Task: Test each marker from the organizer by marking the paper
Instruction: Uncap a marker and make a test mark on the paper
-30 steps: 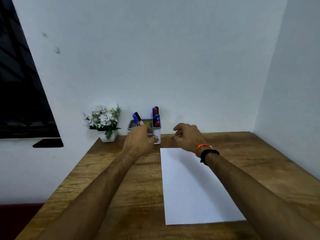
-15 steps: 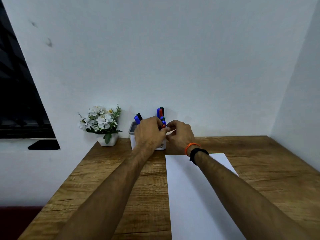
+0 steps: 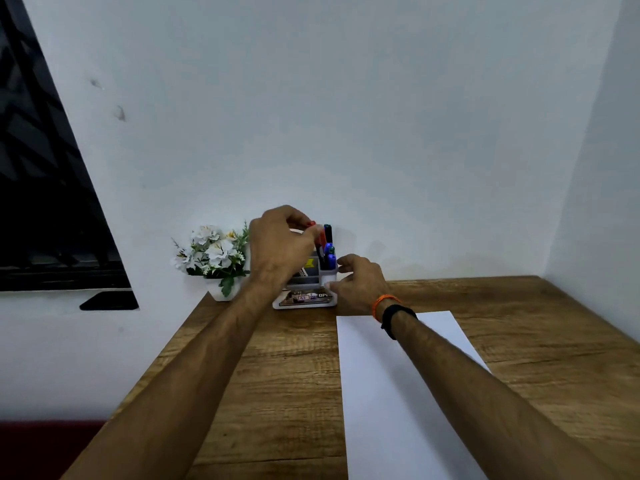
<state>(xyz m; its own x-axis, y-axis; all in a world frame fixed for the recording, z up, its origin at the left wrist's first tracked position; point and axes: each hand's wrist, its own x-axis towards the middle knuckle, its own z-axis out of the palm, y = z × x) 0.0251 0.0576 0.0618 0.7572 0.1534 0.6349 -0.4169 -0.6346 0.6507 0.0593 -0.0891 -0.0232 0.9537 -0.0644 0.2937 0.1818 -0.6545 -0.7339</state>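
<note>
A grey and white organizer (image 3: 313, 277) stands at the back of the wooden table, against the wall. Several markers (image 3: 329, 252) with black, blue and green caps stick up from its right cup. My left hand (image 3: 280, 247) is raised above the organizer and pinches a red marker (image 3: 319, 237) near its top. My right hand (image 3: 358, 284) rests against the organizer's right side, fingers on the white cup. A blank white sheet of paper (image 3: 391, 393) lies on the table in front, partly under my right forearm.
A small white pot of white artificial flowers (image 3: 213, 258) stands left of the organizer. The wooden table (image 3: 277, 393) runs into a corner of white walls. A dark window (image 3: 41, 202) is at the left.
Both hands reached the organizer. My left hand rose and now pinches the red marker, lifting it partly out. My right hand settled on the organizer's right side.
</note>
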